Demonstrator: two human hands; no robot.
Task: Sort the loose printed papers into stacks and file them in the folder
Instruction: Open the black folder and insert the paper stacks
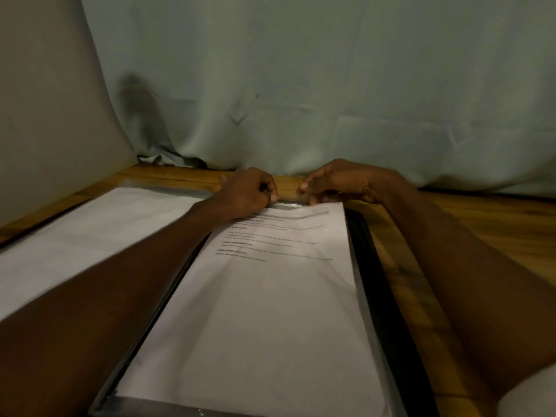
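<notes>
Already the filing is looking well advanced: a stack of white printed paper sheets (pixel 270 296) is lying inside the open dark plastic folder (pixel 376 281), whose black edge is showing along the right of the stack, and the folder is resting on the brown wooden surface (pixel 481 236) directly in front of the person. The left hand (pixel 249 191) and the right hand (pixel 334 182) are both working at the far top edge of the stack; the left grip is curling with thumb and fingertips pressing down on the top edge of the sheets, while the right grip is pinching at the top edge near a shiny strip, though I cannot tell whether it is a clip or a clear sleeve. A second spread of white paper (pixel 90 230) is lying to the left of the folder, partly under the left forearm, so in my judgement some sheets are still waiting to be filed. Several lines of black print are running across the upper part of the top sheet, but they are too blurred to read, and no brand or label is showing.
</notes>
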